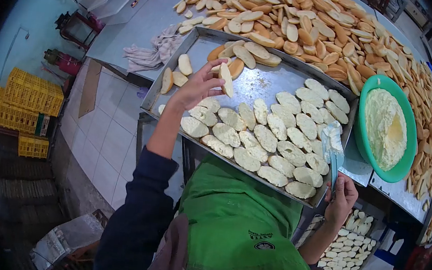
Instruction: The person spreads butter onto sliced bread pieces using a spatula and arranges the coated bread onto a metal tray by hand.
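Between the fingers of my left hand (pixel 198 85) is a bread slice (pixel 226 80), raised over the left part of a metal baking tray (pixel 180 48). My right hand (pixel 342 198) grips a light-blue spatula (pixel 334 164) near the tray's right corner; pale cream (pixel 333 140) coats its upper end. Rows of cream-covered bread slices (pixel 265 138) fill the near and right parts of the tray. Plain slices (pixel 244 56) lie along its far side, with several more at the left. To the right stands a green bowl (pixel 364 144) of pale cream (pixel 384 125).
A large heap of bread slices (pixel 310 24) covers the table behind and right of the tray. A crumpled cloth (pixel 154 52) lies at the table's left. Lower right are more trays of coated slices (pixel 348 252). Yellow crates (pixel 27 96) stand on the far left.
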`<state>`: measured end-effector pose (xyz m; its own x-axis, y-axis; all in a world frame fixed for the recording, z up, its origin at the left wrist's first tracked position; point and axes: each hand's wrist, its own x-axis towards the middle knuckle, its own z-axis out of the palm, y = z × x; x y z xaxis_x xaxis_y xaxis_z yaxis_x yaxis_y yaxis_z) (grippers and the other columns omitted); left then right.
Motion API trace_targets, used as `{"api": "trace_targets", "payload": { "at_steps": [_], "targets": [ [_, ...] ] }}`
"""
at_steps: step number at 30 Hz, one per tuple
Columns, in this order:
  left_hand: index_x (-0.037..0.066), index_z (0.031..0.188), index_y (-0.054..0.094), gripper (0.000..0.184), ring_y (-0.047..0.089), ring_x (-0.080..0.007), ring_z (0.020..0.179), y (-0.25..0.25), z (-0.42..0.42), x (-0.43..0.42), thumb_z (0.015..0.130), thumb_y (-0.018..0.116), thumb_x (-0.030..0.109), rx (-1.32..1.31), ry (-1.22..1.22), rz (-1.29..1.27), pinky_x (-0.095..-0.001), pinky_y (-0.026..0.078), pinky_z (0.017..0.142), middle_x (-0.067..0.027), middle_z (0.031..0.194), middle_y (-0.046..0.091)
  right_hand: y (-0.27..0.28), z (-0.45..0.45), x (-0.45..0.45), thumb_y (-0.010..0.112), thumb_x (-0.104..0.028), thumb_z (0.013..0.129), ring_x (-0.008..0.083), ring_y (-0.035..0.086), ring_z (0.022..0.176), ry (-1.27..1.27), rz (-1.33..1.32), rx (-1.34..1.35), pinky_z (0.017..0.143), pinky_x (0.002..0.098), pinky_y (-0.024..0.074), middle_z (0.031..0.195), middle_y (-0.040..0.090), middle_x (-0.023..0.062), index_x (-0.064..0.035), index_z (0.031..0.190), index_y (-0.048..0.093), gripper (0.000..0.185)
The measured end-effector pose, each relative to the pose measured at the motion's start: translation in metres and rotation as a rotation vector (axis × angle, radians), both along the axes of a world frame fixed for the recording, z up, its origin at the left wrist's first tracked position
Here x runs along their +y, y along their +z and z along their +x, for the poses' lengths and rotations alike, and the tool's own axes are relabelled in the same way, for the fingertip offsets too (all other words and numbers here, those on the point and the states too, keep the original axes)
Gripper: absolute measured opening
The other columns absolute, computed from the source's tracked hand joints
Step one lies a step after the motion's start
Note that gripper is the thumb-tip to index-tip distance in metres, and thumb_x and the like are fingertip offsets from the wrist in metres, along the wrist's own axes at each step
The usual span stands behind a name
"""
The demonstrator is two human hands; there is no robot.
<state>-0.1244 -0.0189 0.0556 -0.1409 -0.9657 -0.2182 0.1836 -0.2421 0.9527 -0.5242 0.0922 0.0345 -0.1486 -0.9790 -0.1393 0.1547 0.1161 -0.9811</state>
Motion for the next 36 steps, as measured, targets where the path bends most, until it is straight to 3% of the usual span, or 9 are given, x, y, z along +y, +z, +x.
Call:
{"api": "trace_targets", "payload": {
  "at_steps": [3, 5, 12, 22, 25, 28, 30, 36],
  "targets": [
    [0.013, 0.125, 0.035, 0.054, 0.055, -0.0148, 0.088, -0.020, 0.022, -0.020, 0.078, 0.059, 0.006, -0.240, -0.055, 0.060, -0.0286, 0.046, 0.080, -0.0094, 0.102, 0.052, -0.004, 0.004, 0.001, 0.053, -0.015, 0.086, 0.0063, 0.045, 0.046, 0.025, -0.007, -0.029, 0.039, 0.0169, 0.0339, 0.067, 0.058, 0.0079, 0.0034, 0.094, 0.058, 0.020],
    [0.012, 0.125, 0.034, 0.054, 0.053, -0.0153, 0.093, -0.034, 0.032, -0.031, 0.078, 0.060, 0.008, -0.492, -0.301, 0.082, -0.0284, 0.045, 0.081, -0.0073, 0.103, 0.052, -0.003, 0.007, 0.000, 0.053, -0.015, 0.086, 0.0064, 0.045, 0.046, 0.025, -0.017, -0.017, 0.039, 0.0170, 0.0339, 0.067, 0.058, 0.0079, 0.0034, 0.094, 0.058, 0.020],
    [0.005, 0.115, 0.041, 0.059, 0.056, -0.0135, 0.079, -0.068, 0.048, -0.052, 0.062, 0.068, -0.005, -0.650, -0.360, 0.045, -0.0254, 0.048, 0.069, -0.0071, 0.089, 0.057, -0.001, 0.006, 0.000, 0.053, -0.015, 0.086, 0.0061, 0.042, 0.044, 0.020, -0.005, -0.003, 0.039, 0.0175, 0.0327, 0.066, 0.058, 0.0074, 0.0037, 0.093, 0.057, 0.020],
    [0.004, 0.108, 0.048, 0.052, 0.058, -0.0145, 0.082, -0.053, 0.048, -0.047, 0.061, 0.071, -0.001, -0.638, -0.306, 0.002, -0.0255, 0.048, 0.072, -0.0084, 0.089, 0.059, 0.001, 0.022, -0.003, 0.052, -0.014, 0.086, 0.0040, 0.040, 0.042, 0.024, 0.072, 0.036, 0.036, 0.0163, 0.0293, 0.064, 0.057, 0.0057, 0.0023, 0.091, 0.058, 0.018],
    [0.005, 0.108, 0.049, 0.051, 0.058, -0.0143, 0.082, -0.019, 0.022, -0.034, 0.062, 0.071, 0.001, -0.585, -0.274, -0.137, -0.0270, 0.047, 0.074, -0.0076, 0.091, 0.059, 0.014, 0.046, -0.015, 0.054, -0.013, 0.084, 0.0026, 0.037, 0.038, 0.161, 0.129, 0.084, 0.033, 0.0162, 0.0260, 0.060, 0.056, 0.0040, 0.0020, 0.089, 0.061, 0.018],
    [0.008, 0.112, 0.049, 0.050, 0.056, -0.0122, 0.087, 0.030, -0.012, -0.012, 0.066, 0.068, 0.004, -0.847, -0.311, -0.287, -0.0285, 0.044, 0.075, -0.0028, 0.099, 0.059, 0.033, 0.071, -0.030, 0.055, -0.013, 0.084, 0.0036, 0.042, 0.043, 0.281, 0.172, 0.157, 0.037, 0.0163, 0.0302, 0.062, 0.056, 0.0028, 0.0022, 0.088, 0.062, 0.017],
    [0.008, 0.111, 0.050, 0.050, 0.056, -0.0129, 0.086, 0.051, -0.028, -0.002, 0.065, 0.068, 0.004, -0.876, -0.327, -0.370, -0.0285, 0.044, 0.074, -0.0025, 0.100, 0.059, 0.037, 0.084, -0.037, 0.056, -0.013, 0.083, 0.0050, 0.047, 0.051, 0.402, 0.127, 0.190, 0.045, 0.0177, 0.0351, 0.063, 0.057, 0.0016, 0.0027, 0.087, 0.063, 0.017],
    [0.007, 0.108, 0.054, 0.048, 0.058, -0.0160, 0.084, 0.068, -0.046, 0.009, 0.063, 0.068, 0.002, -0.896, -0.373, -0.558, -0.0293, 0.046, 0.074, -0.0042, 0.100, 0.060, 0.028, 0.095, -0.044, 0.056, -0.012, 0.083, 0.0057, 0.049, 0.056, 0.410, 0.109, 0.156, 0.050, 0.0191, 0.0377, 0.065, 0.057, 0.0012, 0.0032, 0.087, 0.063, 0.017]
  ]
}}
